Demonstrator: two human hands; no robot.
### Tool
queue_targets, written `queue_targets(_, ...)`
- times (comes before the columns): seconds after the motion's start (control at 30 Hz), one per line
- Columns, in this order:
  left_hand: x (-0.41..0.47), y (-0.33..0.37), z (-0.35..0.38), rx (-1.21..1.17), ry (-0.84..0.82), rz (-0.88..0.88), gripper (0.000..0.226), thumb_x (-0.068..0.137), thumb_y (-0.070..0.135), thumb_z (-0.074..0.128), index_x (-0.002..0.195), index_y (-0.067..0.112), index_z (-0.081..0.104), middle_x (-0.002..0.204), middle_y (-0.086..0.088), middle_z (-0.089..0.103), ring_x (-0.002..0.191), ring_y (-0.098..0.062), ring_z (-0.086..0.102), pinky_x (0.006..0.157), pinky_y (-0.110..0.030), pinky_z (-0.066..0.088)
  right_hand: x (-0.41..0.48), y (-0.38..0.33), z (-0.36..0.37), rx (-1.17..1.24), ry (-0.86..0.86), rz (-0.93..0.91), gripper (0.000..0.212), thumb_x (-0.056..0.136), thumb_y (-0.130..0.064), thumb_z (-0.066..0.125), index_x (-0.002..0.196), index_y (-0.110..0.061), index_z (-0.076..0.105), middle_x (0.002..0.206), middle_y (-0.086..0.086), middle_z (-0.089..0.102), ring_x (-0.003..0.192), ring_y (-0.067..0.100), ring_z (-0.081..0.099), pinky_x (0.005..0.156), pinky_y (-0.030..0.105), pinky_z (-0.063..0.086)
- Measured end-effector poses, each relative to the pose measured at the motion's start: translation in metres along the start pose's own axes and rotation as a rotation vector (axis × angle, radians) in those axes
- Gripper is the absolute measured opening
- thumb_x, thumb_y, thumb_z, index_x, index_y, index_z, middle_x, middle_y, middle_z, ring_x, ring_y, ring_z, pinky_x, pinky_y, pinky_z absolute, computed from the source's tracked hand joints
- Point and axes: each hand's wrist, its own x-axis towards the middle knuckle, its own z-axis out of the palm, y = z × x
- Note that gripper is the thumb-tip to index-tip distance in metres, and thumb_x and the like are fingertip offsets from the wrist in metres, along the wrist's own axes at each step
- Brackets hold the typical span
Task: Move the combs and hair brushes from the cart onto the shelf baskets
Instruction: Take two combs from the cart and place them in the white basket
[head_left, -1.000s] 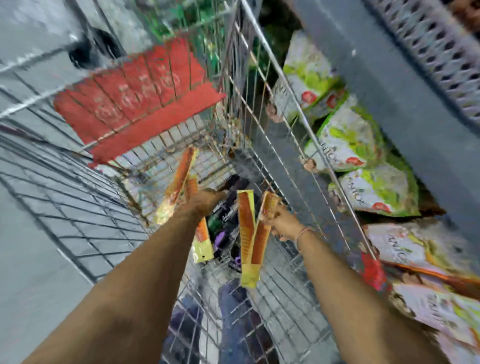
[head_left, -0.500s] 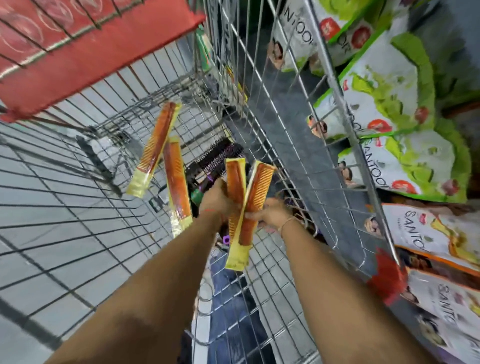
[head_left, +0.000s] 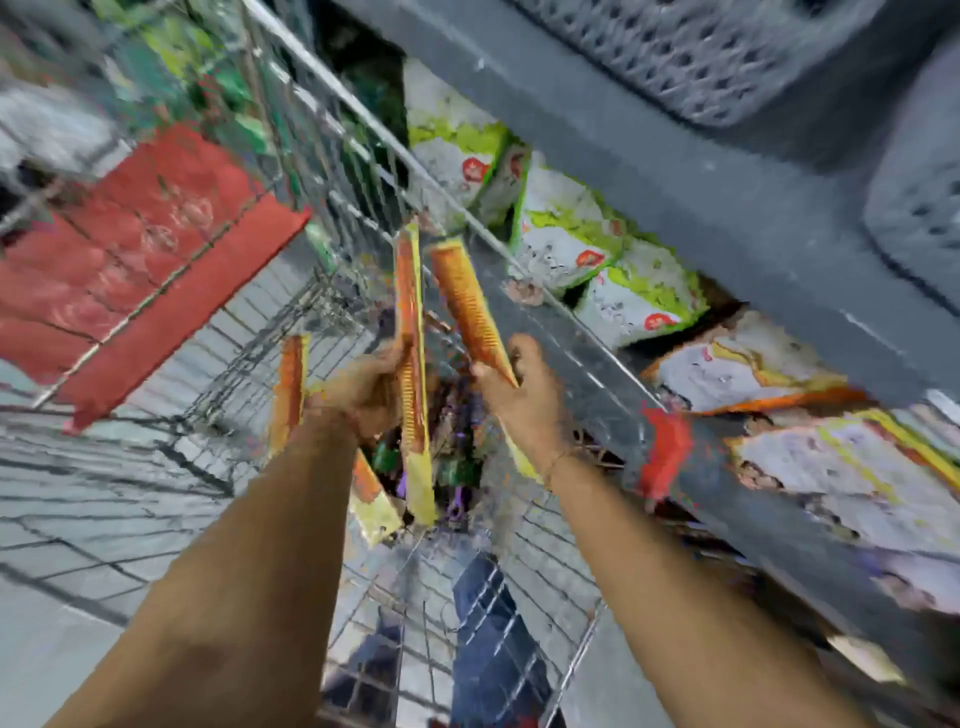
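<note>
1. Nearest, both forearms reach out over the wire cart (head_left: 291, 306); a blue-clad leg shows through its mesh floor
2. The left hand (head_left: 363, 389) is clenched around a fan of packaged combs (head_left: 413, 364): one stands upright past the knuckles, another sticks out to its left, a third hangs below the wrist
3. The right hand (head_left: 524, 395) pinches a single orange comb (head_left: 467, 306) near its lower end, tip tilted up toward the cart's rim
4. Below the hands, hair brushes (head_left: 457, 467) (dark, with purple and green bits, blurred) lie on the cart floor
5. Beyond the rim sit green-and-white packets (head_left: 566, 234) on a low shelf; grey perforated shelf baskets (head_left: 727, 57) stand above, well apart from the combs
6. Risk, as I judge it: the left bundle is splayed, so a comb could slide out on the lift, or a long tip could catch the cart wire
</note>
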Motion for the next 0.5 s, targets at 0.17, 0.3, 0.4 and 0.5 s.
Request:
queue_targets(0.17,0.014,0.028,0.104,0.144,-0.273,-0.029,0.021,0.064,0.018,0.076,0.08,0.004,0.076,0.061,-0.01,0.072,0.052,-0.021,0.067,0.053,-0.023,0.054,-0.055,-0.051,-0.071,0.055,0.581,-0.345,0.013,0.08,-0.027,0.061,0.081,-0.028,0.049,0.057,-0.016,0.04,0.051,-0.008,0.044,0.048,0.008,0.032)
queue_targets(0.3,0.025,0.017,0.232,0.459,-0.419,-0.085,0.026,0.047,0.031,0.077,0.068,0.017,0.078,0.042,0.006,0.059,0.033,-0.005,0.052,0.037,-0.008,0.041,-0.079,-0.091,-0.162,0.191,0.902,-0.47,0.026,0.077,-0.023,0.065,0.085,-0.038,0.046,0.073,-0.009,0.052,0.063,-0.01,0.05,0.061,0.007,0.041)
queue_targets(0.4,0.039,-0.013,0.322,0.719,-0.381,-0.015,0.028,0.087,0.019,0.049,0.072,0.017,0.073,0.04,0.006,0.063,0.032,-0.003,0.055,0.035,-0.008,0.042,-0.109,-0.104,-0.241,0.1,1.124,-0.467,0.031,0.074,-0.022,0.07,0.085,-0.027,0.041,0.082,-0.009,0.044,0.072,-0.001,0.046,0.068,0.023,0.04)
queue_targets(0.5,0.056,-0.057,0.392,0.902,-0.398,0.022,0.034,0.099,0.013,0.034,0.07,0.015,0.052,0.032,0.006,0.06,0.028,0.0,0.055,0.033,-0.007,0.043,-0.136,-0.097,-0.319,-0.08,1.18,-0.333,0.022,0.074,-0.022,0.072,0.075,-0.011,0.053,0.066,0.003,0.05,0.064,0.014,0.043,0.06,0.027,0.034)
